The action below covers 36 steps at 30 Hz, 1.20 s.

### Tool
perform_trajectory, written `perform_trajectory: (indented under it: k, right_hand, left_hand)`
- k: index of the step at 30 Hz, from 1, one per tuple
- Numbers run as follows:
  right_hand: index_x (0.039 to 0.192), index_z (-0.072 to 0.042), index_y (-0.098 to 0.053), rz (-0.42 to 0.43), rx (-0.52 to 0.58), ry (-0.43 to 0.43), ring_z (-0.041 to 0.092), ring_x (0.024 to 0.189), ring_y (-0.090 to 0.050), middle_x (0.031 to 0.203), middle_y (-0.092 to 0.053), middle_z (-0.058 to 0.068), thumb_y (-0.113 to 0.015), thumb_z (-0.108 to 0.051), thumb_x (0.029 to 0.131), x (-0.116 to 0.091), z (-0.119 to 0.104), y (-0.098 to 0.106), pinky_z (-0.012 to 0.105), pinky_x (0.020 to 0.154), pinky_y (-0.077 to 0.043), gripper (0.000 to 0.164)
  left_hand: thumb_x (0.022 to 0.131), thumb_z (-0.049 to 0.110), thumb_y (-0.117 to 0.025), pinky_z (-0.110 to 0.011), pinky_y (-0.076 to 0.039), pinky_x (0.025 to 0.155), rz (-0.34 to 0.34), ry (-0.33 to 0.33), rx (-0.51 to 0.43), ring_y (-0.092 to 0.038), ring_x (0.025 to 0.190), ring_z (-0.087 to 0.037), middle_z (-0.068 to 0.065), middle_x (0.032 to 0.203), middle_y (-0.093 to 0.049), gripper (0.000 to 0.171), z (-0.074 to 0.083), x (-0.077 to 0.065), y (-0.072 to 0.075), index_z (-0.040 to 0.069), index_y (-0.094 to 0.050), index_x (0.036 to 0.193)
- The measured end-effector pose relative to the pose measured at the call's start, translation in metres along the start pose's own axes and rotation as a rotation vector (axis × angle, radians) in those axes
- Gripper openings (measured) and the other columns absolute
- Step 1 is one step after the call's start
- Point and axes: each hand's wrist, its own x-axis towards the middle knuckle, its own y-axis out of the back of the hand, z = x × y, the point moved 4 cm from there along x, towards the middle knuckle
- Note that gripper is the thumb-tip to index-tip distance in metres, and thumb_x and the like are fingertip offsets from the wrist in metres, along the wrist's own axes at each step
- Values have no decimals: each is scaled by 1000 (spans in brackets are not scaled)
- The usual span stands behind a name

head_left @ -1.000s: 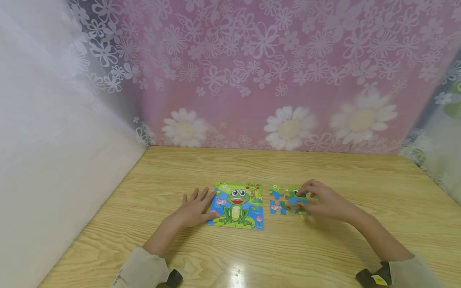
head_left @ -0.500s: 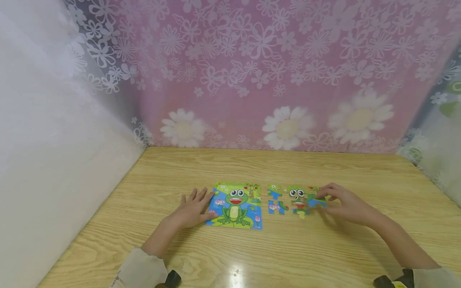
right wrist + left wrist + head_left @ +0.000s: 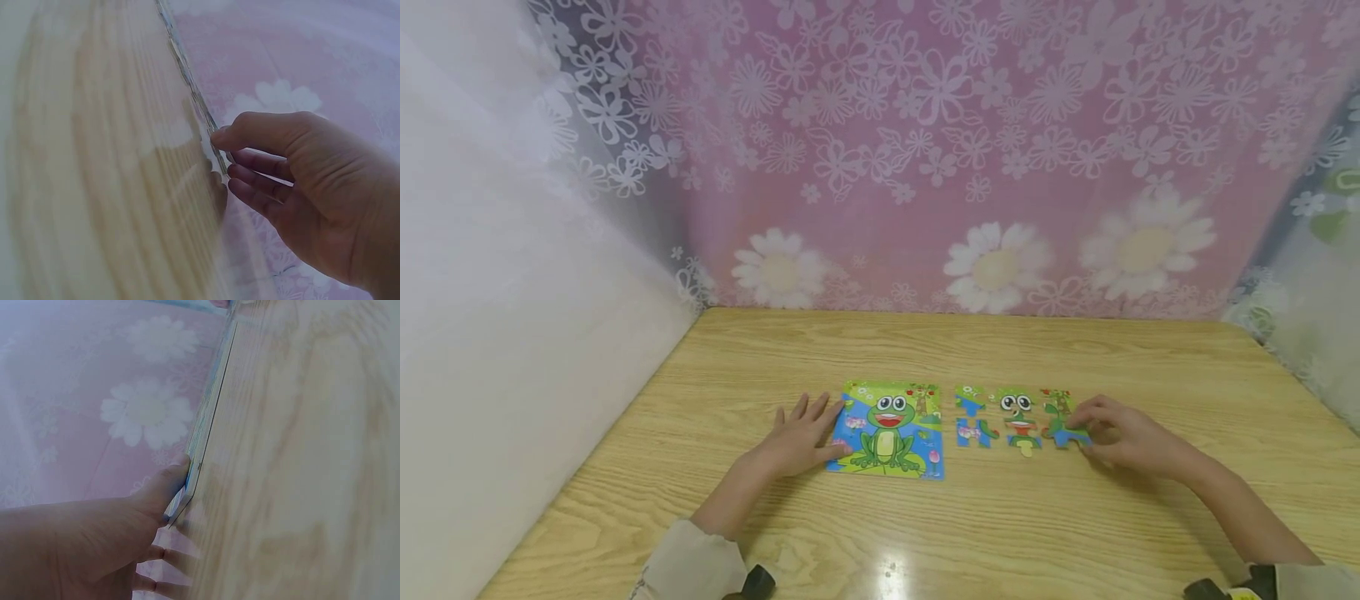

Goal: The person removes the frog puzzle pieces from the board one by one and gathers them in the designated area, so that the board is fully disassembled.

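A square frog picture board (image 3: pixel 887 429) lies flat on the table. My left hand (image 3: pixel 796 440) rests at its left edge with spread fingers, the thumb over the lower left corner. In the left wrist view the thumb (image 3: pixel 165 484) touches the board's edge. Right of the board lie several loose jigsaw pieces, among them a frog-eyes piece (image 3: pixel 1016 402) and a frog-belly piece (image 3: pixel 1025 443). My right hand (image 3: pixel 1123 437) pinches a blue and green jigsaw piece (image 3: pixel 1063 437) at the row's right end, its right side hidden by fingers. A tree piece (image 3: pixel 1057 400) lies just behind.
Two more pieces, a white-flower piece (image 3: pixel 970 400) and a pink-lotus piece (image 3: pixel 973 432), lie between the board and the frog pieces. The wood-grain table (image 3: pixel 887 342) ends at a pink flowered curtain (image 3: pixel 880 200) behind and a white wall (image 3: pixel 550 292) on the left.
My right hand has moved right from over the middle pieces to the right end, bringing the blue and green jigsaw piece there. Frog-eyes and belly pieces are uncovered. The left hand has stayed.
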Motion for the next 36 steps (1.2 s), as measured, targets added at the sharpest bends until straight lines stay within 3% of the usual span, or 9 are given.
perform_trajectory:
  k: [9, 24, 32, 36]
  right_hand:
    - [106, -12, -64, -4, -2, -9, 19, 99, -51, 112, -52, 7, -71, -7, 80, -2, 2, -4, 34, 76, -49, 28]
    - [113, -9, -60, -73, 80, 1, 4, 106, -43, 118, -47, 13, -65, -15, 87, -6, 5, -2, 22, 84, -42, 28]
    - [113, -9, -60, -78, 68, 8, 9, 108, -44, 119, -47, 13, -65, -16, 87, -5, 7, -3, 27, 84, -44, 28]
    - [114, -9, -59, -79, 68, -20, 18, 108, -46, 120, -47, 13, -66, -18, 87, -5, 7, -4, 32, 83, -46, 29]
  left_hand:
    - [89, 53, -50, -67, -2, 97, 6, -1, 9, -1, 134, -42, -17, 150, -13, 77, -4, 2, -3, 12, -22, 147]
    - [89, 53, -50, -67, -2, 96, 3, -14, 22, -2, 134, -43, -17, 150, -14, 77, -2, 3, -2, 12, -21, 148]
    - [89, 53, -51, -67, -2, 97, 6, -7, 27, -3, 134, -43, -17, 150, -14, 77, -3, 3, -3, 12, -21, 148]
    - [89, 52, -51, -67, -2, 97, 2, -9, 18, -3, 134, -43, -17, 150, -14, 77, -2, 2, -3, 11, -22, 147]
